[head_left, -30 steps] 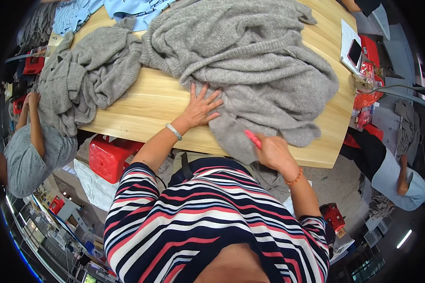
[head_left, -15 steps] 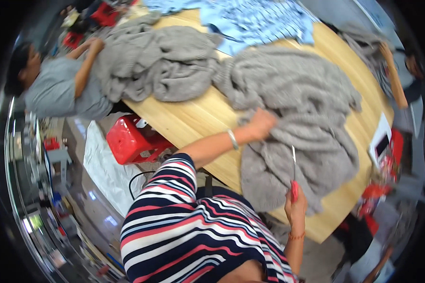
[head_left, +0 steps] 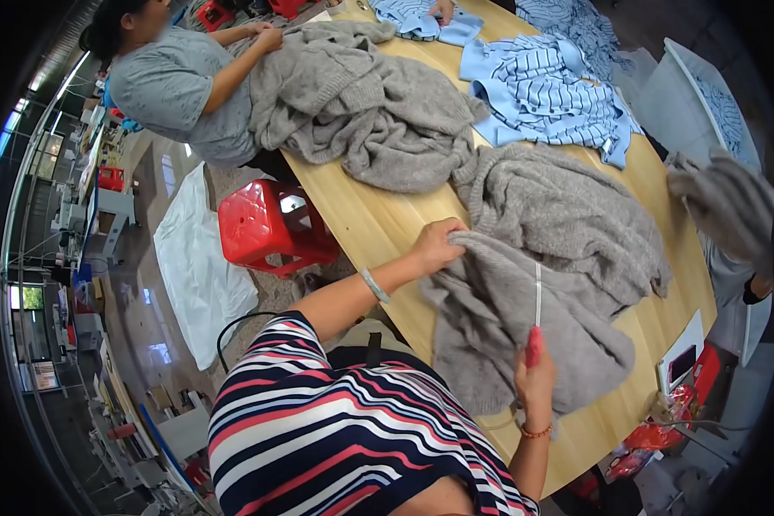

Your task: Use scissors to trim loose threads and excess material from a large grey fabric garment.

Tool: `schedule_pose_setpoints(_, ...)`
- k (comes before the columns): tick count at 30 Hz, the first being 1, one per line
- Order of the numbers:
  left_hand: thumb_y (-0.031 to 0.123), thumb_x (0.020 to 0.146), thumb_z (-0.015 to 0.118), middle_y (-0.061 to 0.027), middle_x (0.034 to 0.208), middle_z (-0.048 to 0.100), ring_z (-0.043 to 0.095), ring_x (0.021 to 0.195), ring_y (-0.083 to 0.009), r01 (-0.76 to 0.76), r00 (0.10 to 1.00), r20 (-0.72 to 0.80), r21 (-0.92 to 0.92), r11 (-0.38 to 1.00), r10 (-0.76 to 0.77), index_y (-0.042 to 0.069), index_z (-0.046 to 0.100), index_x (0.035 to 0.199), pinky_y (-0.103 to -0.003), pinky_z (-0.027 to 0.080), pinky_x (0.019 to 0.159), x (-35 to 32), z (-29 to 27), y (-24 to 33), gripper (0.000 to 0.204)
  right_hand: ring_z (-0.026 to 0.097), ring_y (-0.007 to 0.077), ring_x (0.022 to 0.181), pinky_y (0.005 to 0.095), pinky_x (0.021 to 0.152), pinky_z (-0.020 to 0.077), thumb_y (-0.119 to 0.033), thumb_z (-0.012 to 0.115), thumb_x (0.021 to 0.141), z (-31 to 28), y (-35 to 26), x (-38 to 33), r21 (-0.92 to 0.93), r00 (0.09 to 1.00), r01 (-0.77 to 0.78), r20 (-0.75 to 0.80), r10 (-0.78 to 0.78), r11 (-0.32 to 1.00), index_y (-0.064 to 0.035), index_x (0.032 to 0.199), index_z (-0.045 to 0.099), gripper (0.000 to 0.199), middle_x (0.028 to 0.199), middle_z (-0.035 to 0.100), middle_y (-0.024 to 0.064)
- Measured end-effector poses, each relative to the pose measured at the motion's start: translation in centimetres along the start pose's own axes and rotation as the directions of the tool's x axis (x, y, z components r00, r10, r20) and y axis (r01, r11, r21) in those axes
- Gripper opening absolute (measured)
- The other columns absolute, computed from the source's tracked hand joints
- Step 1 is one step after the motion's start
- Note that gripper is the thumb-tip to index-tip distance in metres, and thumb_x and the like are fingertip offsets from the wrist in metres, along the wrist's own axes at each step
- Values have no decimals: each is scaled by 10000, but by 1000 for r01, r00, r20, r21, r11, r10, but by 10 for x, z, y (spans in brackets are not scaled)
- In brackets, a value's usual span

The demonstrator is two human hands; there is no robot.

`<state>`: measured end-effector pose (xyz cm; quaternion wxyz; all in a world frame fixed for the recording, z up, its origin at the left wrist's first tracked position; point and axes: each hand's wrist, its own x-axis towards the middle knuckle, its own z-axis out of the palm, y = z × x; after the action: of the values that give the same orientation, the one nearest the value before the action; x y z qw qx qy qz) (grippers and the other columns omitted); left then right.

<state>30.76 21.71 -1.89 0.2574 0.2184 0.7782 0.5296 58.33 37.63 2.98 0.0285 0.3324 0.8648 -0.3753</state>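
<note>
Knitwear covers most of the long wooden table [head_left: 361, 228] that runs from the top centre of the frame to the lower right. At centre right lies a grey sweater [head_left: 542, 284], bunched and partly hanging over the near table edge. The left hand [head_left: 439, 245] is closed on a fold of it at its upper left corner, fingers curled tight around the cloth. The right hand [head_left: 535, 378], lower centre right, has its fingers pressed together around the red handle of a thin metal tool [head_left: 537, 311], whose slim shaft points straight up across the sweater.

Above, in the upper centre, a second grey garment [head_left: 370, 112] is heaped in front of another person [head_left: 176, 82] at upper left, whose hands rest on it. Blue striped pieces [head_left: 542, 90] lie at the top right, just beyond the sweater. A red plastic stool [head_left: 271, 225] stands on the floor left of the table, beside a white bag [head_left: 198, 267]. A further grey piece [head_left: 727, 202] is at the right rim. A small white device [head_left: 681, 361] sits on the table's lower right end.
</note>
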Motion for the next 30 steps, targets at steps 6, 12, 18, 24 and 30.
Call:
schedule_pose_setpoints(6,83,739,644,-83,819,655,618,733,-186,168,964,-154,-289,942,-219,39,636,911,-327,501,689,37,-73,-40,178,594,429,898,481,776,479,-150,606,844,32,-59,32,-82,996,46,86,-38,996,-98,1272,509,442,959,621,246)
schedule_pose_setpoints(12,53,828,610,-109,982,652,635,894,-265,305,870,144,-909,285,-472,43,604,1036,-397,528,861,116,-194,-66,208,604,417,810,482,730,481,-135,617,829,64,-125,79,-208,992,127,41,-121,970,-128,1270,514,453,874,622,238)
schedule_pose_setpoints(18,14,852,581,-103,1108,618,578,1043,-214,42,916,-201,-811,584,-347,18,514,1208,-355,459,940,122,-245,-100,362,610,407,830,481,726,473,-165,627,822,86,-140,123,-360,997,57,-30,-73,931,-84,1341,424,563,895,624,250)
schedule_pose_setpoints(24,-64,843,494,-103,1279,543,524,1146,-165,-93,956,-265,133,987,125,37,372,1403,-277,377,996,80,-255,-110,582,607,381,881,499,770,437,-223,652,813,70,-125,152,-596,950,-166,-310,-35,786,-91,1398,345,673,956,640,211)
schedule_pose_setpoints(30,-75,836,434,-164,1124,589,600,988,-233,-26,982,-122,-842,538,-143,71,435,1355,-381,503,890,89,-272,1,539,579,355,964,506,821,420,-321,660,808,18,-103,244,-638,863,-260,-491,-123,725,-133,1418,324,722,1079,603,173)
